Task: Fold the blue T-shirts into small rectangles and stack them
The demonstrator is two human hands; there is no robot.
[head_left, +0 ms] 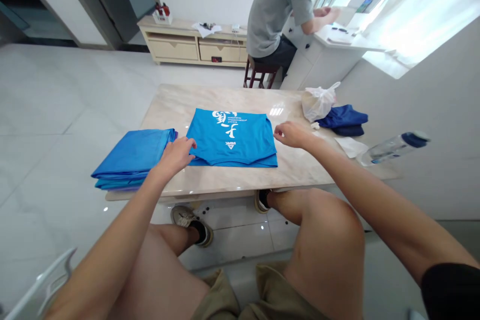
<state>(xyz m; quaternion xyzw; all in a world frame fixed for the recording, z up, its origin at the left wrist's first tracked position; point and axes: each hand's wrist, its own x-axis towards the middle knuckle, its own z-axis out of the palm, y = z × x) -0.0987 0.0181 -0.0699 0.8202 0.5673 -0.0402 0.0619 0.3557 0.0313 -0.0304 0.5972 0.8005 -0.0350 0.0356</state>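
A blue T-shirt (247,135) with white printed lettering lies folded into a flat rectangle on the marble-topped table (225,95). At its left edge is my left hand (177,154), fingers bent loosely with the thumb apart, holding nothing. My right hand (291,134) hovers by the shirt's right edge, its fingers loosely curled and apart, and no cloth shows in it. Left of the shirt, partly behind my left hand, sits a stack of folded blue garments (131,157).
A white plastic bag (318,102), a dark blue cloth (343,119), white tissue (351,147) and a clear water bottle (390,149) with a blue cap occupy the table's right end. Beyond, a person (279,7) sits on a stool (262,71) near a low cabinet (172,47).
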